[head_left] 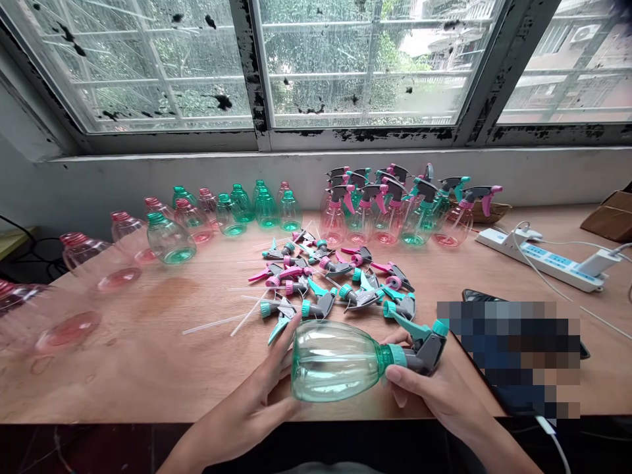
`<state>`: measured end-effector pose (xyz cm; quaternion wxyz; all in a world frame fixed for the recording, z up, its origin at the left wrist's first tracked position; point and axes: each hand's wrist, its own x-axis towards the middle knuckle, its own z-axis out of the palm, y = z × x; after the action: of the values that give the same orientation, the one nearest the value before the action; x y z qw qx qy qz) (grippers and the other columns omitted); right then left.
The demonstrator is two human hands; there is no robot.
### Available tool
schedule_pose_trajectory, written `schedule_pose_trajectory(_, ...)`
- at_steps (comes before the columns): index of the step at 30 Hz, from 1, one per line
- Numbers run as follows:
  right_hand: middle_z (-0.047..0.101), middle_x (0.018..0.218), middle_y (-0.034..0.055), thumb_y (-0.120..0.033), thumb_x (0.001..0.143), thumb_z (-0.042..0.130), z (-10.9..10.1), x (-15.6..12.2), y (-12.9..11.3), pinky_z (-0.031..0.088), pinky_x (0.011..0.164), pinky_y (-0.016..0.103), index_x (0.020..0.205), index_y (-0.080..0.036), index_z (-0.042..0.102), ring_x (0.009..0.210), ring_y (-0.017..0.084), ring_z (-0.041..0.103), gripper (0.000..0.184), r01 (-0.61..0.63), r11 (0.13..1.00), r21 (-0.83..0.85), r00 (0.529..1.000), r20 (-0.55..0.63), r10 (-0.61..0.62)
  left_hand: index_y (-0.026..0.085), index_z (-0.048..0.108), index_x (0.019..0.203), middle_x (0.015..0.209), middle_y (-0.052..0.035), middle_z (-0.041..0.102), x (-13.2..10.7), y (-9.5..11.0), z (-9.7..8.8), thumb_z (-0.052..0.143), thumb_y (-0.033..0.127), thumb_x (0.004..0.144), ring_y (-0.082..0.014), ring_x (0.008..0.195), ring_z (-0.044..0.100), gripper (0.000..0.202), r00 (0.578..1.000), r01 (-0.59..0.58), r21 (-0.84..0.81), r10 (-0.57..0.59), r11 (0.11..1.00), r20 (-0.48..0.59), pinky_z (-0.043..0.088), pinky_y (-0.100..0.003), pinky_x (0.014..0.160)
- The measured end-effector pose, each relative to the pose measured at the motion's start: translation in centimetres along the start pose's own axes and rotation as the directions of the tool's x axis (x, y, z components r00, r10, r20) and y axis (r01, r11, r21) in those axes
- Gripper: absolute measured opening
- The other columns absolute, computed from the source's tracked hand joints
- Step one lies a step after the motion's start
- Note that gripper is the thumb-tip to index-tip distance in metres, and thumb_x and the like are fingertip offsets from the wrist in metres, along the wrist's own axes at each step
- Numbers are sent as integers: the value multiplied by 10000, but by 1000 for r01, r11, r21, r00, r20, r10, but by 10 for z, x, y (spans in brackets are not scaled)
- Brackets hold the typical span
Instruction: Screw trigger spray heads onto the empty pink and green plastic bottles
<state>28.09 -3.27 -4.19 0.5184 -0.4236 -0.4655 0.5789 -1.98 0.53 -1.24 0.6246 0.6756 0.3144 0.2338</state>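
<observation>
Where the bottle (336, 360) sits: on its side just over the near table (148, 368) edge, held between both hands.
Left hand (257, 401): forearm angled in from below; fingers cupped round the bottle's base, lightly spread.
Right hand (434, 388): fingers curled, pinching the bottle's neck at the teal collar.
Bottle: clear green plastic, bulbous, ribbed lengthwise, glossy.
Sprayer (425, 343): grey body, teal trigger, sits on the neck.
Table: pale plywood, matte, stained.
Loose sprayers (336, 283): pink and teal, heaped just beyond the hands, thin dip tubes trailing.
Empty bottles (237, 210): pink and green, rear left.
Capped bottles (395, 210): clustered rear right.
</observation>
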Motion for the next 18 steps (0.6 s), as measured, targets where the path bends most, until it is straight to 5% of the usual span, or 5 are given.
schedule_pose_trajectory(4,656,562,-42,-477,807,873,1,-1,-1,514,533,261,1031,-209,669,510,155,600,404,-36,999,0,999,-7,36,457,-86,1615,1767,23,27,-1,-3,0,741,406,925,-331,1612,104,1078,1000,20,-60,-21,998,-13,155,-502,1308)
schedule_pose_trajectory(10,642,553,-53,-481,807,870,3,-2,-6,510,535,266,1053,-219,635,506,152,575,429,-27,1000,15,1000,-10,27,480,74,1624,1763,55,63,-2,-5,-3,712,407,946,-321,1614,106,933,1000,26,12,-26,1000,5,90,-501,1317)
schedule_pose_trajectory(15,638,559,-47,-478,804,870,2,-2,-5,492,533,260,988,-201,631,509,150,575,410,-47,999,-16,999,13,47,501,82,1610,1746,12,173,1,0,1,623,340,1016,-290,1585,247,820,999,-32,11,31,999,9,229,-481,1292)
schedule_pose_trajectory(18,649,559,-52,-472,822,857,1,-2,-4,487,546,249,1011,-206,611,510,140,575,408,-40,999,-17,999,23,41,447,173,1602,1727,-39,239,2,2,2,733,377,940,-327,1573,274,870,999,-43,-24,44,999,32,282,-491,1272)
